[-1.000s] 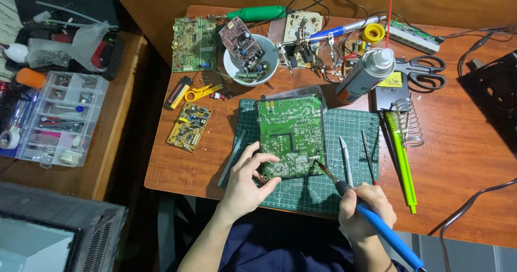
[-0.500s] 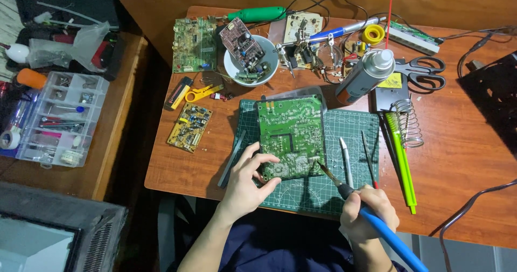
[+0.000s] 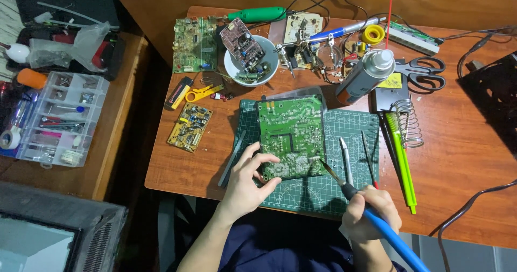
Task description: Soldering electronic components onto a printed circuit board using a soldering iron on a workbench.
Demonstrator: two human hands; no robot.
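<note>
Left hand (image 3: 245,183) gripping one large green circuit board (image 3: 291,137) lying on one green cutting mat (image 3: 344,159), right hand (image 3: 371,215) wrapping one blue soldering iron (image 3: 371,215), tip touching board's lower edge, three smaller boards sitting farther back, one white bowl (image 3: 266,70), one scissors (image 3: 425,72).

The circuit board (image 3: 291,137) at the middle is bright green with silvery solder dots, lying on a dark green cutting mat (image 3: 350,143) ruled in a pale grid. At five o'clock the soldering iron (image 3: 377,223) has a blue handle. At nine o'clock lies a small yellow board (image 3: 189,127); at three o'clock a lime-green tool (image 3: 401,159). The table (image 3: 458,164) is reddish-brown wood.
</note>
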